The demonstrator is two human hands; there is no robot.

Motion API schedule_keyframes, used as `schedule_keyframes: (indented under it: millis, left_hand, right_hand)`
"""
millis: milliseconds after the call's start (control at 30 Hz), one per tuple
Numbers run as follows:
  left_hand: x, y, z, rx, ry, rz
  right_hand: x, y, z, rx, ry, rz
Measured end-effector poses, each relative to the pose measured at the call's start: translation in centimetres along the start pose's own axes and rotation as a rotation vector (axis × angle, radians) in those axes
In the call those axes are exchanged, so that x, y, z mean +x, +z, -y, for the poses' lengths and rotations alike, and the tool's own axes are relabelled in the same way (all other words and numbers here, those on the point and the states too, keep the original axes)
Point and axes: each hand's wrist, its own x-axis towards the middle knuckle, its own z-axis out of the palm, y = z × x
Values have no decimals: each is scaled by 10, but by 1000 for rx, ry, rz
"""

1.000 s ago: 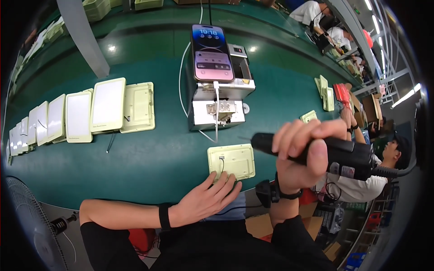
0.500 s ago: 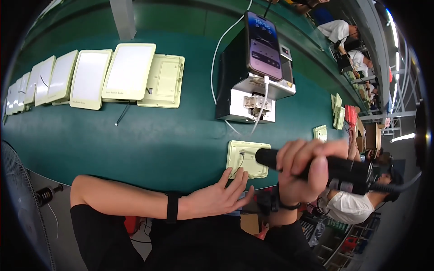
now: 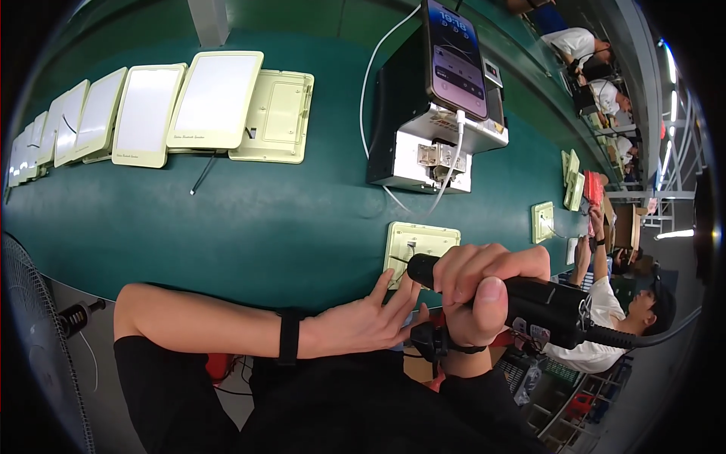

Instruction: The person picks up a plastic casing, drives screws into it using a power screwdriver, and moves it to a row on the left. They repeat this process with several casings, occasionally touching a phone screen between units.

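A pale yellow-green plastic housing (image 3: 435,237) lies on the bench in front of me, with a small connector and a thin dark wire inside it. My left hand (image 3: 364,324) reaches its near left edge, fingers stretched out and fingertips against the rim. My right hand (image 3: 484,287) is wrapped round a black corded electric screwdriver (image 3: 548,309), held nearly level. The tool's nose hangs over the housing, pointing left. Its tip is small, and I cannot tell whether it touches the housing. The screwdriver and right hand hide the housing's right side.
A black and silver machine (image 3: 386,144) with a phone (image 3: 456,64) on it stands behind the housing. White-faced panels (image 3: 215,98) line the left. More housings (image 3: 541,221) lie right, near a co-worker (image 3: 594,333). A fan (image 3: 38,340) stands at lower left.
My right hand has brought the screwdriver left and slightly down, so its nose is farther over the housing. The left fingers stay at the housing's edge. The whole view has shifted slightly.
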Motion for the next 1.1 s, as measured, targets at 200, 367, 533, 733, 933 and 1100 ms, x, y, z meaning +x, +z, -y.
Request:
schedule_keyframes:
  millis: [200, 367, 533, 733, 933, 1100]
  left_hand:
    - [1, 2, -1, 31, -2, 2]
    - [-2, 4, 2, 36, 2, -35]
    - [2, 3, 1, -33, -65, -167]
    - [5, -2, 4, -28, 21, 32]
    - [11, -14, 24, -85, -42, -64]
    - [18, -22, 45, -148, -168, -59]
  right_hand:
    - [2, 1, -6, 23, -3, -14]
    - [0, 3, -8, 33, 10, -30]
    - [0, 3, -7, 44, -1, -20]
    - [1, -9, -7, 82, -86, 30]
    - [56, -20, 12, 152, -260, -68]
    - [96, -10, 13, 60, -238, -193]
